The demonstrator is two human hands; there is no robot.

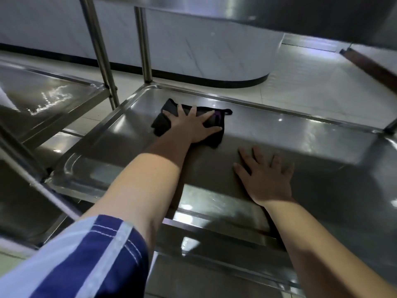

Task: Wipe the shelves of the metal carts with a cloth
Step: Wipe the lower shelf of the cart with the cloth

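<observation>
flat and unclenched, fingers spread, my left hand (194, 125) presses the cloth (160, 124) onto the shelf (311, 134) — nothing curled round it, just palm on top. the black cloth pokes out left of that hand and beyond its fingertips. my right hand (266, 177) lies flat too, bare on the steel, nearer me and right of the cloth, apart from it. left of my left arm sits a second shelf (49, 97) — bright glare on it.
</observation>
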